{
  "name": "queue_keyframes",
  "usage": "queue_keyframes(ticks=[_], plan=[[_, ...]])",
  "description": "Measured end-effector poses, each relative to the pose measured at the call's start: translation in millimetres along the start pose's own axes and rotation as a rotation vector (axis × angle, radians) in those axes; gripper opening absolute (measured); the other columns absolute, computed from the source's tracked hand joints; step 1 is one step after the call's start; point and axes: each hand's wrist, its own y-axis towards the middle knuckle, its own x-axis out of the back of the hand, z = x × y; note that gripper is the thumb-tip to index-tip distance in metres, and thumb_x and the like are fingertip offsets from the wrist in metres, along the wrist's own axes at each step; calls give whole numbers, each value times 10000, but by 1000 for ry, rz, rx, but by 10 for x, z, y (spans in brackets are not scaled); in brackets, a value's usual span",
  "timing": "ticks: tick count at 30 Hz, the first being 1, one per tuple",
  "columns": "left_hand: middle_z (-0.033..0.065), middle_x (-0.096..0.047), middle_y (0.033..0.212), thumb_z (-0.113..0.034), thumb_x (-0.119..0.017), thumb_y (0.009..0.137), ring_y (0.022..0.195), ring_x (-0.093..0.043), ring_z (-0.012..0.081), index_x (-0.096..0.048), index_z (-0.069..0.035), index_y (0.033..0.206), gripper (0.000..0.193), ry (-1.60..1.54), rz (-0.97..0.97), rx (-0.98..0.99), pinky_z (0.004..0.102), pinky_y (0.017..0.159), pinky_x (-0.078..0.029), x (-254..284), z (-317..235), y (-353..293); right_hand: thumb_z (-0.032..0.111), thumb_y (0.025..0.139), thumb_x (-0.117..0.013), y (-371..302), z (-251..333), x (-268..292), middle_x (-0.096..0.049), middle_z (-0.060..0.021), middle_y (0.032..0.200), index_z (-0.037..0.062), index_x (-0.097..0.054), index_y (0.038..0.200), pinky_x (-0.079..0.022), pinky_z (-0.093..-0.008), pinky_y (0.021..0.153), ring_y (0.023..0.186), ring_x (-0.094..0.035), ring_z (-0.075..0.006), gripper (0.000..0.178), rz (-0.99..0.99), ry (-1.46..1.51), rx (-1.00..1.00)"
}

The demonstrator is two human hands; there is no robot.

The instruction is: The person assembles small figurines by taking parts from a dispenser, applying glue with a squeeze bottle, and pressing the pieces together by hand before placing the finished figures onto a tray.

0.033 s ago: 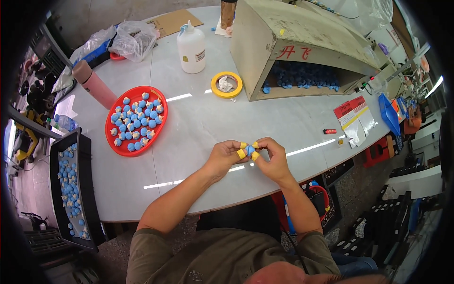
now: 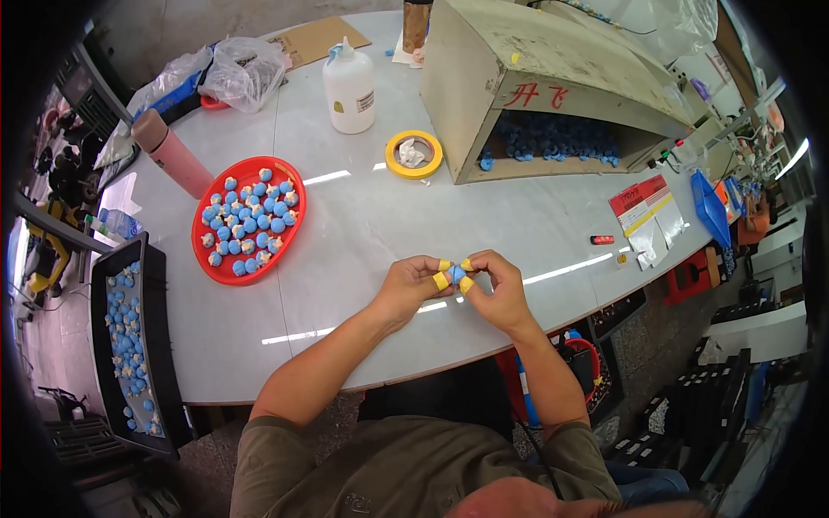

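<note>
Over the table in front of me, a small blue rounded piece (image 2: 457, 274) is pinched between both hands. My left hand (image 2: 408, 287) grips it from the left with thumb and forefinger, and yellow tape wraps those fingertips. From the other side my right hand (image 2: 498, 289) holds it with its own yellow-taped thumb and forefinger. Fingertips cover much of the piece, so its details are hidden. To the left, a red round tray (image 2: 292, 231) carries many blue balls with cream star-shaped parts. Similar pieces lie in a black bin (image 2: 161, 345) at the table's left end.
A white squeeze bottle (image 2: 349, 91), a yellow tape roll (image 2: 433, 156) and a pink flask (image 2: 173, 154) stand beyond my hands. At the back right, an open-fronted box (image 2: 462, 95) holds blue pieces. Right of my hands lie a small red item (image 2: 602, 240) and a red-and-white card (image 2: 639, 207).
</note>
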Motion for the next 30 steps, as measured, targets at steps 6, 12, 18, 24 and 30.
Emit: queue_keyframes(ticks=[6, 12, 18, 24, 30], plan=[[138, -622, 1050, -6, -614, 878, 961, -633, 191, -569, 60, 1027, 169, 111, 7, -53, 297, 873, -545, -53, 16, 14, -58, 732, -631, 46, 27, 168, -585, -88, 949, -29, -553, 934, -471, -269, 799, 860, -561, -131, 218, 177, 57, -189], [148, -628, 1040, -26, -618, 880, 949, -640, 199, -570, 72, 1056, 207, 128, 20, -112, 304, 870, -549, -73, 45, -4, -64, 747, -633, 36, 29, 186, -594, -83, 928, -27, -567, 908, -470, -274, 805, 866, -567, -135, 179, 198, 89, -157], [149, -635, 1031, -69, -629, 884, 940, -645, 201, -592, 70, 1040, 212, 54, -15, -55, 296, 848, -556, 60, -19, -72, -22, 773, -637, 58, 15, -27, -601, -74, 927, -23, -580, 881, -480, -266, 764, 824, -583, -139, 122, 144, 102, -81], [134, -631, 997, -135, -600, 916, 900, -650, 212, -552, 37, 1071, 236, 57, -5, 65, 294, 790, -562, -156, -78, 104, 57, 855, -627, -32, -125, 148, -596, -49, 925, -19, -597, 978, -474, -256, 744, 837, -571, -102, 148, 102, 224, -223], [116, -623, 982, -259, -553, 948, 885, -633, 193, -536, 23, 1049, 300, 129, -107, -4, 329, 803, -543, -85, -145, -100, 134, 800, -698, 4, -84, -230, -552, -7, 718, 22, -564, 857, -444, -228, 615, 676, -507, -68, 183, 32, 151, -241]])
